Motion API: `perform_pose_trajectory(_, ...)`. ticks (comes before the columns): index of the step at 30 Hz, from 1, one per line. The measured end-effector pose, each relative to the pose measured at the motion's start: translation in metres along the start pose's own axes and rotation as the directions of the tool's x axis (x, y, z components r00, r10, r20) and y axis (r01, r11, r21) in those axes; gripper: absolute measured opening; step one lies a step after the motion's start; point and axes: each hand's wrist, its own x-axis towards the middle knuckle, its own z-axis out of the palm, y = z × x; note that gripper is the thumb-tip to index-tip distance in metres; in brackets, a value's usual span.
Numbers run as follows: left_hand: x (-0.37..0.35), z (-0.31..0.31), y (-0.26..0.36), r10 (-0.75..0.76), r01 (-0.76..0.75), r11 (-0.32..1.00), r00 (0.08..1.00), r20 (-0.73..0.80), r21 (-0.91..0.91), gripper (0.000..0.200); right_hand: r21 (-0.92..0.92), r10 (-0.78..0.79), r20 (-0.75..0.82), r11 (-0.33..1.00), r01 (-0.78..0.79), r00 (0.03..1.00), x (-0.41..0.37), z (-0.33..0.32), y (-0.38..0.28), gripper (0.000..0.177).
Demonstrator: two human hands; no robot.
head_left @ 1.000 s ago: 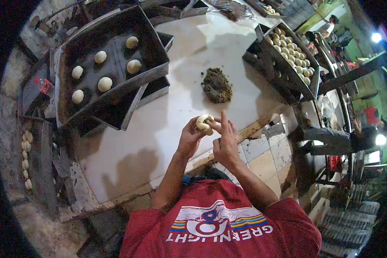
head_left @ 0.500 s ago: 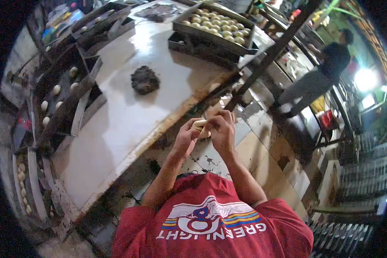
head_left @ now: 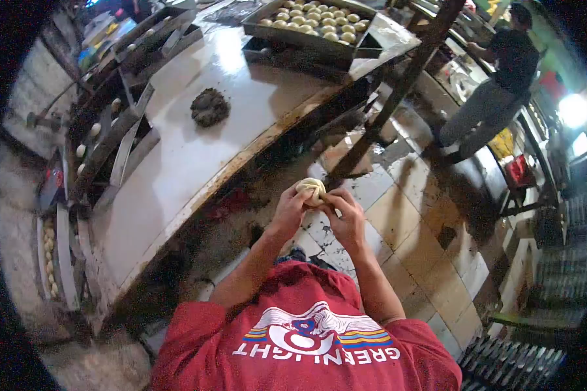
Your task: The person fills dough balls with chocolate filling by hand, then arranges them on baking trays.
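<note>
View: head camera, facing forward and down over the wearer's red shirt [head_left: 313, 339].
Dough piece [head_left: 312, 189]: pale, rounded and folded on its surface; held between both hands, in front of the torso and beyond the table's edge, above the tiled floor [head_left: 398, 218].
Left hand [head_left: 290, 210]: closed around the near left side of the dough piece, fingers bent.
Right hand [head_left: 347, 219]: narrow, thumb and fingers pinching the right side of the dough piece.
Table [head_left: 169, 156]: pale top, to the left of the hands.
Dark clump [head_left: 210, 108]: rough-surfaced, lying on the table, well apart from the hands.
Far tray [head_left: 297, 40]: on the table, holding many pale dough balls [head_left: 326, 21].
Left trays [head_left: 114, 153]: dark, with a few pale pieces inside.
Other person [head_left: 496, 85]: standing at the upper right, dark top, grey trousers.
</note>
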Motion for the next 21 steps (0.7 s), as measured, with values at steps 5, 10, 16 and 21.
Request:
perform_pose_trajectory(5, -0.023, -0.037, 0.005, 0.027, -0.068, 0.940, 0.992, 0.125, 0.334, 0.028, -0.065, -0.356, 0.077, 0.930, 0.361, 0.931, 0.012, 0.028, 0.001, 0.026)
perform_pose_trajectory(10, -0.055, -0.064, 0.031, 0.198, -0.189, 0.826, 0.979, 0.040, 0.531, 0.037, 0.272, 0.279, 0.270, 0.896, -0.351, 0.921, 0.010, 0.084, -0.004, 0.019)
perform_pose_trajectory(16, -0.098, -0.114, 0.034, 0.194, -0.180, 0.981, 0.921, -0.338, 0.071, 0.046, 0.282, 0.464, 0.299, 0.791, -0.542, 0.834, 0.012, 0.149, -0.045, 0.020)
perform_pose_trajectory(21, -0.127, -0.188, 0.033, 0.160, -0.182, 0.983, 0.732, -0.662, 0.035, 0.035, 0.258, 0.111, 0.304, 0.946, -0.194, 0.946, -0.008, 0.239, -0.071, 0.016)
